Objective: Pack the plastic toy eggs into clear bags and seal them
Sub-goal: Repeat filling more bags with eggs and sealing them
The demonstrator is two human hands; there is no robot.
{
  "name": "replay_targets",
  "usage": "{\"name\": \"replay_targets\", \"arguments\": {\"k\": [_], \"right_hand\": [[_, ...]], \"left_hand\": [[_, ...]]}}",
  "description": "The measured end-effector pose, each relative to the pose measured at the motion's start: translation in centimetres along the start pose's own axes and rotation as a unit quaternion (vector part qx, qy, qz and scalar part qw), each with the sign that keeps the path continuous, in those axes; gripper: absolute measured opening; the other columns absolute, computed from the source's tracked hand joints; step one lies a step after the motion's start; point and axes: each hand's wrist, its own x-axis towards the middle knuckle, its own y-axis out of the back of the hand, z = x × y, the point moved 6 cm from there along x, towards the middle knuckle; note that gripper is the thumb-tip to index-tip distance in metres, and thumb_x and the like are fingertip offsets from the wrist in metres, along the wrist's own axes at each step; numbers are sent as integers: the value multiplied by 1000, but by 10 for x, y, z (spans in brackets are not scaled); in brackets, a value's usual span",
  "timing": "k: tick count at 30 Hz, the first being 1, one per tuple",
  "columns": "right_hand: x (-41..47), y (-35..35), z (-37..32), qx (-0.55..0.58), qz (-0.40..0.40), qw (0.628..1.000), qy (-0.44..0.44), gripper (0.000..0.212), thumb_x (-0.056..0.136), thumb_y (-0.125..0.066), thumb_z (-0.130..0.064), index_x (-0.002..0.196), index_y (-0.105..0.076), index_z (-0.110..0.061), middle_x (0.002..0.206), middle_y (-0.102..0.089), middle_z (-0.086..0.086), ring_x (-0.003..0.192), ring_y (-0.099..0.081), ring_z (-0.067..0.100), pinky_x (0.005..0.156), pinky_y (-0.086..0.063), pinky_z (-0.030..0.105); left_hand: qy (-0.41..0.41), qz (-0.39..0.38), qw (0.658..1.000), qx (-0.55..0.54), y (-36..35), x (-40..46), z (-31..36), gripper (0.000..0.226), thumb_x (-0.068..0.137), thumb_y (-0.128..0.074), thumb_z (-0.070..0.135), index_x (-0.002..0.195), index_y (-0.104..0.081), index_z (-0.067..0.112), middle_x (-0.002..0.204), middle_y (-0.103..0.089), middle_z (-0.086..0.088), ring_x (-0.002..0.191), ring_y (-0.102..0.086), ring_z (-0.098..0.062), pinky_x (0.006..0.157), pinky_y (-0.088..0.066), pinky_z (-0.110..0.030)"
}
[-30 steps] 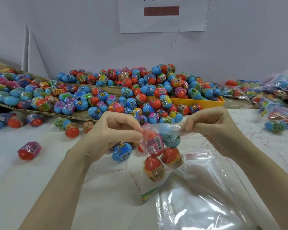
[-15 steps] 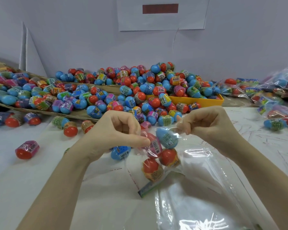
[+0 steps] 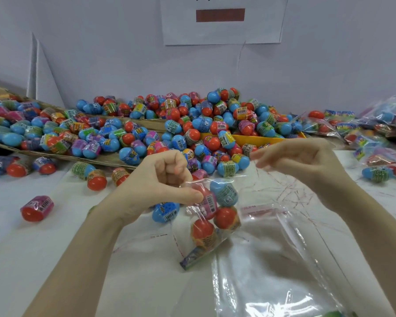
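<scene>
A small clear bag (image 3: 217, 239) holding several toy eggs hangs just above the white table, with a blue egg (image 3: 224, 193) on top and red ones below. My left hand (image 3: 160, 186) pinches the bag's top left corner between thumb and fingers. My right hand (image 3: 302, 161) is off to the right of the bag's mouth, fingers loosely extended and blurred, holding nothing that I can see. A large heap of loose blue and red eggs (image 3: 192, 124) lies behind both hands.
A yellow tray (image 3: 261, 140) and flattened cardboard (image 3: 105, 157) lie under the heap. Empty clear bags (image 3: 272, 266) are spread at the front right. Filled bags (image 3: 375, 129) pile up at the far right. Stray eggs (image 3: 37, 208) lie at the left, one blue egg (image 3: 166, 211) below my left hand.
My right hand has let go of the bag's top edge and moved up and to the right. The left hand still pinches the bag, which has sunk slightly.
</scene>
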Motion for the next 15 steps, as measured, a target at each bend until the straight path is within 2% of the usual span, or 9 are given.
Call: {"name": "replay_targets", "arguments": {"k": [1,3,5,7,10,13,15], "right_hand": [[-1,-7,-5,5,-7,1000,15,10,76,-67,-18,77,-70,-27,88,-72,-8,84,-66,6,79,-53,24],[-3,-32,-4,-36,-85,996,0,29,66,-68,-47,93,-65,-37,91,-69,-19,82,-63,-3,74,-50,12],[-5,-50,1,-70,-148,986,-19,40,58,-71,-59,94,-63,-42,90,-66,-27,81,-61,-8,68,-46,5],[-5,-55,3,-41,-167,985,-24,34,55,-73,-48,86,-68,-36,79,-68,-23,73,-62,-7,59,-47,7],[-4,-52,6,13,-167,985,-29,32,52,-75,-35,81,-72,-23,70,-70,-15,63,-63,-2,55,-49,12],[-2,-48,5,62,-133,989,-24,32,45,-78,-36,74,-74,-22,71,-72,0,66,-67,12,58,-55,23],[-1,-45,6,87,-114,989,-28,33,42,-77,-39,70,-74,-23,72,-72,3,67,-67,18,61,-57,27]], "left_hand": [[-1,-3,1000,1,-1,0,1,36,48,-77,7,55,-46,26,52,-57,4,45,-52,-6,50,-47,-14],[-5,-10,1000,2,-2,0,2,36,47,-77,9,51,-49,31,52,-57,4,46,-52,-5,50,-46,-13],[-11,-14,1000,0,-3,-1,4,35,46,-78,10,52,-50,31,52,-56,4,46,-52,-5,49,-46,-13],[-19,-14,1000,-2,-3,-1,4,35,45,-79,9,60,-51,25,52,-56,6,46,-52,-4,49,-46,-13],[-7,4,1000,10,0,0,0,43,53,-86,7,78,-53,18,58,-60,6,54,-57,-6,55,-48,-14],[36,12,998,44,-2,1,-5,38,58,-79,27,92,-64,31,79,-71,13,72,-68,-5,61,-51,-14],[46,-31,996,70,-13,1,-6,27,60,-81,32,86,-72,33,83,-73,10,75,-69,-6,62,-52,-15]]}}
